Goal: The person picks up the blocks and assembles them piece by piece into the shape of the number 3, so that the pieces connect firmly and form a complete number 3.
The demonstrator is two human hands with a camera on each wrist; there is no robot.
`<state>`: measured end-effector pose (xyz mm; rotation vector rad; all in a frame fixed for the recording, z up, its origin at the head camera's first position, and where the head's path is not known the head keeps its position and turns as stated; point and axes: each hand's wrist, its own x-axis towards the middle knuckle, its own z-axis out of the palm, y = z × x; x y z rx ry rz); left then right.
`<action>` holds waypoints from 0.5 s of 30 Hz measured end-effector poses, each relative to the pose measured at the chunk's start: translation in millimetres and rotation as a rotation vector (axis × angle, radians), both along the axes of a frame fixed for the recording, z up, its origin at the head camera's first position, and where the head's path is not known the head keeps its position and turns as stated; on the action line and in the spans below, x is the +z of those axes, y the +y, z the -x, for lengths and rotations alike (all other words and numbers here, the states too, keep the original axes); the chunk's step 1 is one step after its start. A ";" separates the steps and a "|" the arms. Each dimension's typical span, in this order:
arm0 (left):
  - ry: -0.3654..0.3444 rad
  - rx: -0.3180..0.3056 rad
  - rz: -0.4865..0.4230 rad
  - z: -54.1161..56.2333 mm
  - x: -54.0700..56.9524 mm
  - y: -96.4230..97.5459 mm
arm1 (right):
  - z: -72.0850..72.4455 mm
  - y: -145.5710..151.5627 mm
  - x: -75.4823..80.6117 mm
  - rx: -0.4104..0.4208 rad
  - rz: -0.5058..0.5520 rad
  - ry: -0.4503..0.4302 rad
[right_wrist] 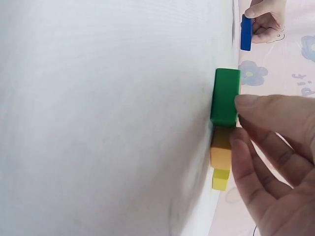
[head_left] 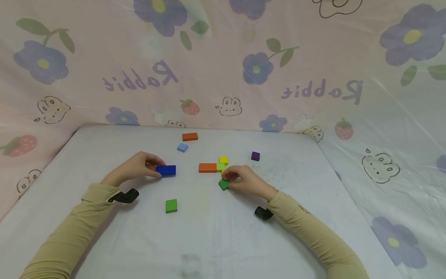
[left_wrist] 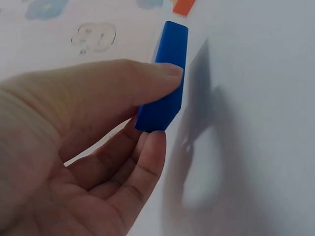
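My left hand pinches a long blue block between thumb and fingers. In the left wrist view the blue block stands off the table, its shadow apart from it. My right hand pinches a dark green block by one end; in the right wrist view the thumb lies on the green block. An orange-yellow block sits right beside it at the fingertips, with a yellow block beyond. An orange block adjoins a light green block, with a yellow block behind.
Farther back on the white table lie another orange block and a light blue block. A purple block lies to the right. Nearer stands a flat green block. A patterned curtain rises behind.
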<state>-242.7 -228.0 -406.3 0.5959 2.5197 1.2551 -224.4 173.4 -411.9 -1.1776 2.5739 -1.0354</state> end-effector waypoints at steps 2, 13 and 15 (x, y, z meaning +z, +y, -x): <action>-0.008 -0.022 -0.024 -1.2 0.4 7.0 | -0.3 0.1 0.3 0.006 0.004 0.000; -0.018 -0.084 -0.067 -11.0 4.6 48.9 | 0.2 -0.1 0.2 0.008 0.007 0.013; -0.017 -0.091 -0.062 -13.2 5.0 55.6 | 0.2 -0.2 -0.2 0.006 0.003 0.011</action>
